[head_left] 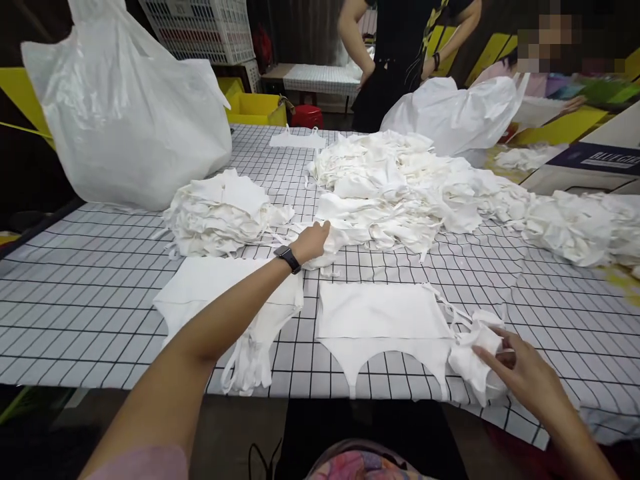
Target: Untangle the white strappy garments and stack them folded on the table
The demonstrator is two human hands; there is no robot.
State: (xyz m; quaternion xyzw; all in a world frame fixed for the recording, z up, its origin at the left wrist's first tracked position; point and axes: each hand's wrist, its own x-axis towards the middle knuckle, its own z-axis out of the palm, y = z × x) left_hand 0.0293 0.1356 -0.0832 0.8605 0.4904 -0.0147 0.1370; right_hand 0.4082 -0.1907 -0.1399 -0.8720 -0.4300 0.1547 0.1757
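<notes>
My left hand (313,241), with a black watch on its wrist, reaches across to the front edge of a heap of white strappy tops (380,217). Its fingers are closed on the cloth of a white top there. My right hand (530,370) has thumb and fingers around a bunched white top (477,360) near the table's front edge. Between the hands, one white top (385,313) lies flat, its straps and curved edge toward me. Under my left forearm is a flat stack of white tops (200,287), partly hidden, with straps hanging toward the front edge.
A loose stack of white tops (220,213) lies left of my left hand. Behind it stands a full white plastic bag (135,127). More white garments (575,223) stretch along the right. A person (400,60) stands across the checked table (100,293); another person sits far right.
</notes>
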